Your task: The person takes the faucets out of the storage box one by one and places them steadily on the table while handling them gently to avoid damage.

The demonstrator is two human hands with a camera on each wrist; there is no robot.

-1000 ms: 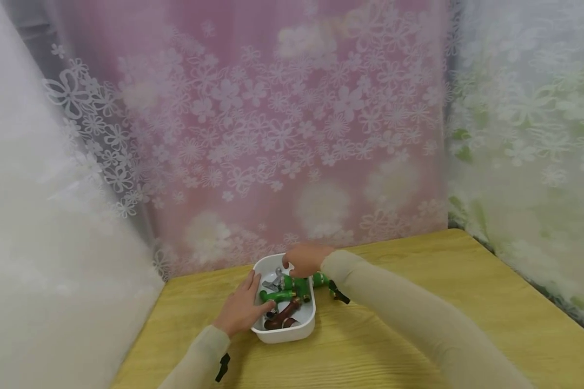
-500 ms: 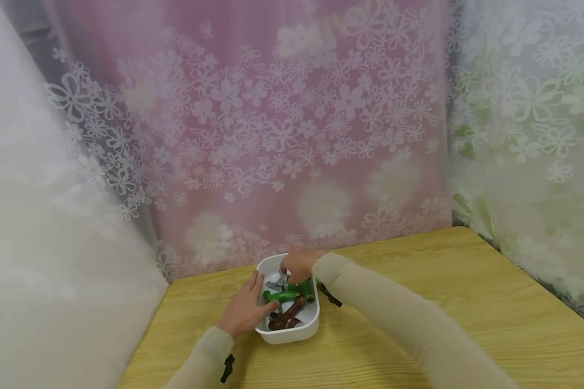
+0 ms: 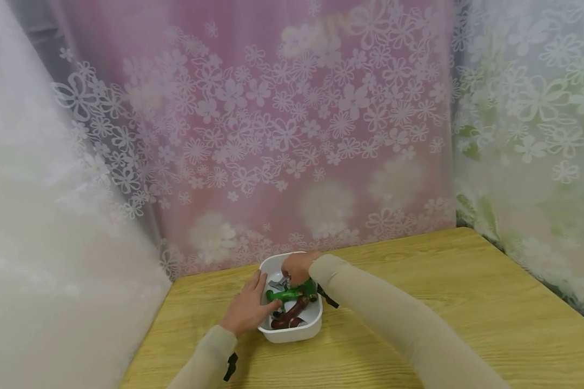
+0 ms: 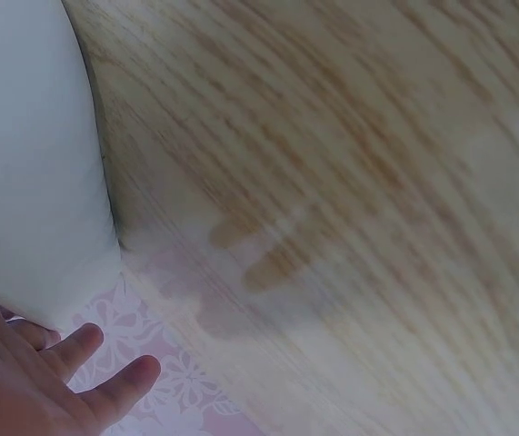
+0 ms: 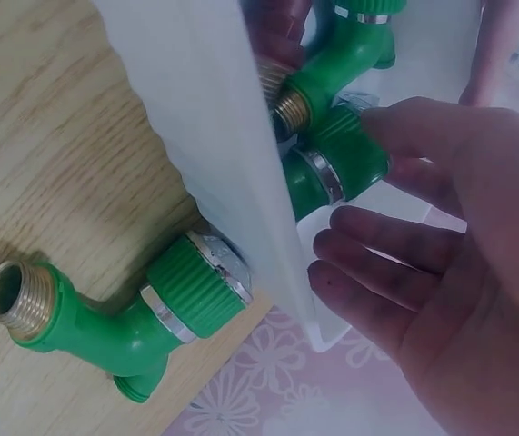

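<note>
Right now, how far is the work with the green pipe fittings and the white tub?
Done: several green fittings and a brown one lie in the white tub. In hand: the right hand touches a green fitting inside; the left hand rests on the rim. Left: one green elbow valve outside, against the tub wall.

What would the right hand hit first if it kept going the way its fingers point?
Most likely the green fitting inside the white bin; the right hand has its fingertips right at it, though whether they touch is unclear.
</note>
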